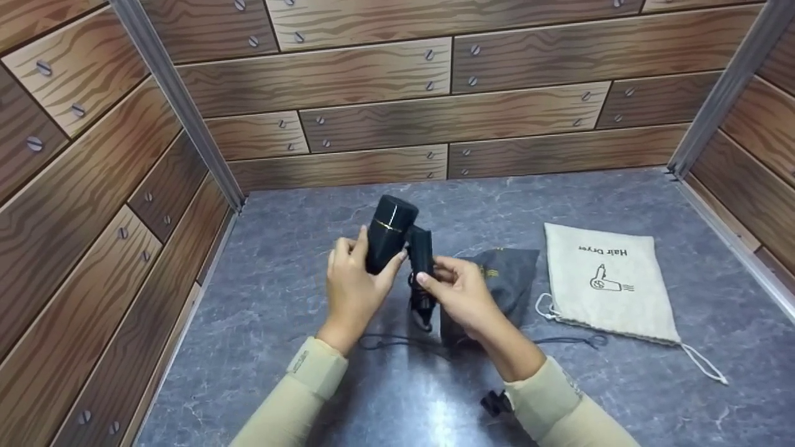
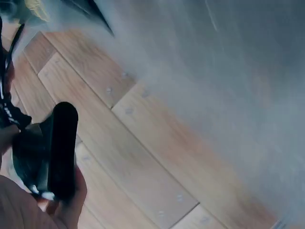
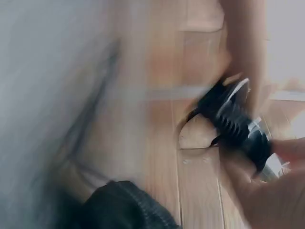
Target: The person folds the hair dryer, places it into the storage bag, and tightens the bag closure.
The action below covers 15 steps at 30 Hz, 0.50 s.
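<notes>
A black hair dryer point(image 1: 390, 239) with a thin gold band is held up over the table, its handle point(image 1: 422, 248) angled beside the body. My left hand point(image 1: 355, 276) grips the body, thumb on the near side. Around the handle close the fingers and thumb of my right hand point(image 1: 464, 290). A bundled black cord point(image 1: 422, 301) hangs below the handle. In the left wrist view the dryer's dark end point(image 2: 63, 148) shows at the lower left; the right wrist view has the ribbed black cord part point(image 3: 233, 121), blurred.
Behind my right hand lies a dark grey drawstring pouch point(image 1: 512, 273), its dark string point(image 1: 397, 340) on the table. To the right lies a cream drawstring bag point(image 1: 612, 288) printed "Hair Dryer". A small black object point(image 1: 494, 403) sits by my right sleeve. Wood-patterned walls point(image 1: 372, 133) enclose the grey tabletop point(image 1: 286, 248).
</notes>
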Each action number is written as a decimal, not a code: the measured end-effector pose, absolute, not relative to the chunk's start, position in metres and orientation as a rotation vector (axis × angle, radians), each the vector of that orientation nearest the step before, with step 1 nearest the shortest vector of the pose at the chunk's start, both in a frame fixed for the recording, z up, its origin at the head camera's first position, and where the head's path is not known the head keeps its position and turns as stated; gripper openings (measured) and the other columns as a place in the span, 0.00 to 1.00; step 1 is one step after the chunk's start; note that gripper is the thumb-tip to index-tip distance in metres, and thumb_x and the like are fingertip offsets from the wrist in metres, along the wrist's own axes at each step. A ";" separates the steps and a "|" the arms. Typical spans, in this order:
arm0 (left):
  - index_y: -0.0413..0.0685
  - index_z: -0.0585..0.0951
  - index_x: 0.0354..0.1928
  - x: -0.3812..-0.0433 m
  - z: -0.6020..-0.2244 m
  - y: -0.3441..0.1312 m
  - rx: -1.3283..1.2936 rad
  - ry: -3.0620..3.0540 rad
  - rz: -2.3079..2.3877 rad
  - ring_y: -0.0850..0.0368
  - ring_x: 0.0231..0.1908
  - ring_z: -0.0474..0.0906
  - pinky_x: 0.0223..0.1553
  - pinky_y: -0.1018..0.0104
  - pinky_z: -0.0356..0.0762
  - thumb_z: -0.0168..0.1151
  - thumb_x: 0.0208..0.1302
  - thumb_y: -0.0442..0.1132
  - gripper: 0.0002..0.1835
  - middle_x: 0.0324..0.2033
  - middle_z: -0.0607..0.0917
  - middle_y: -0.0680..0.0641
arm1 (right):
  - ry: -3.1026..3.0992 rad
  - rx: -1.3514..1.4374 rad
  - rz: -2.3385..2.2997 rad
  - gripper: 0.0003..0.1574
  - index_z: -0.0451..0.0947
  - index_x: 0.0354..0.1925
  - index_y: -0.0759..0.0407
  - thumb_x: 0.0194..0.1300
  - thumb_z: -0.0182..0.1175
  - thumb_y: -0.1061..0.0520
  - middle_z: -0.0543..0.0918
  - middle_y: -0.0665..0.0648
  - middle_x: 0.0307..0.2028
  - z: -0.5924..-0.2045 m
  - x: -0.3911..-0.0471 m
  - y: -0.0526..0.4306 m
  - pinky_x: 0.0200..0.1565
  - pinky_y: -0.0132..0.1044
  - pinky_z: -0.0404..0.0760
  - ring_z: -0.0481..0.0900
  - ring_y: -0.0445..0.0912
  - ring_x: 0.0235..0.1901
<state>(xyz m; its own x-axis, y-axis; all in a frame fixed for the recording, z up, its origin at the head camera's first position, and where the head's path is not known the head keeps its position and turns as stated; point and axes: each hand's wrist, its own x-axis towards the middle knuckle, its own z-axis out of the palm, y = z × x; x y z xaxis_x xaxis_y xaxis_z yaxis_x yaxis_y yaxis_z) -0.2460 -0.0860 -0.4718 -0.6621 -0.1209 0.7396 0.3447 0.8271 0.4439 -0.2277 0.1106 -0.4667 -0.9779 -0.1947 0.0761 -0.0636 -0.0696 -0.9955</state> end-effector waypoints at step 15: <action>0.36 0.82 0.65 -0.235 -0.461 -0.063 -0.097 -2.232 -0.923 0.43 0.39 0.79 0.45 0.48 0.78 0.81 0.58 0.56 0.40 0.42 0.83 0.41 | 2.083 -0.175 -2.406 0.23 0.76 0.63 0.78 0.72 0.62 0.71 0.86 0.77 0.54 -0.470 -0.222 0.113 0.48 0.34 0.89 0.91 0.51 0.47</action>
